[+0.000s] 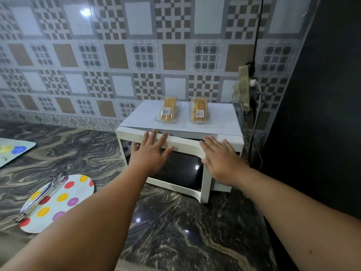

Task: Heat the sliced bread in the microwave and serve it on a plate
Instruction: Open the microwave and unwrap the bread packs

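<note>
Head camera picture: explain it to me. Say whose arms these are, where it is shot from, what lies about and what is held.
The camera sits on a person's head, looking down along their own bare arms. The left hand and right hand lie flat on the partly open door of a white microwave; neither grips anything. Two clear bread packs sit on its top. On the marble counter, left, a dotted plate carries metal tongs.

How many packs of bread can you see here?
2. Both lie on top of the white microwave: the left bread pack nearer its middle, the right bread pack beside it, apart. The microwave's inside is hidden, so more could be there.
</note>
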